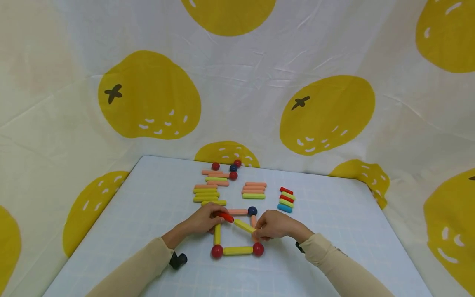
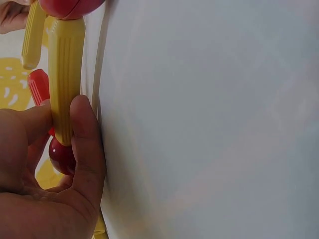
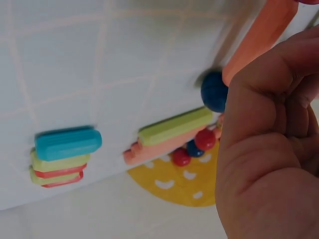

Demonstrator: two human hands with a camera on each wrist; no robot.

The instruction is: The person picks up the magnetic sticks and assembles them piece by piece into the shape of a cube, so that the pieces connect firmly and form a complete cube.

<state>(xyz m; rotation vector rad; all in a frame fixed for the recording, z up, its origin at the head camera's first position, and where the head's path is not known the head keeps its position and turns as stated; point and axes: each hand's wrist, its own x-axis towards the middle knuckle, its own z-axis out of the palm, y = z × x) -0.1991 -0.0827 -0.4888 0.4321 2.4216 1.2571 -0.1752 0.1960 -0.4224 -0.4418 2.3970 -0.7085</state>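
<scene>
Beige cloth sleeves (image 1: 137, 268) reach over the smooth, pale desk (image 1: 122, 218), where the left hand (image 1: 203, 218) pinches a ribbed, plastic-looking yellow stick (image 2: 65, 64) just beside a glossy dark red ball (image 2: 60, 158), and the right hand (image 1: 278, 225) grips one end of a second yellow stick (image 1: 243, 225), slanting over a frame of sticks and balls (image 1: 238, 250). Partly hidden by the left hand is a bright red ribbed stick (image 1: 226, 217), perhaps also held; the right wrist view cuts off the other hand's grip.

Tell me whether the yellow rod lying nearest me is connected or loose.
Connected at both ends: the head view shows this yellow rod meeting a left red ball and a right red ball.
</scene>
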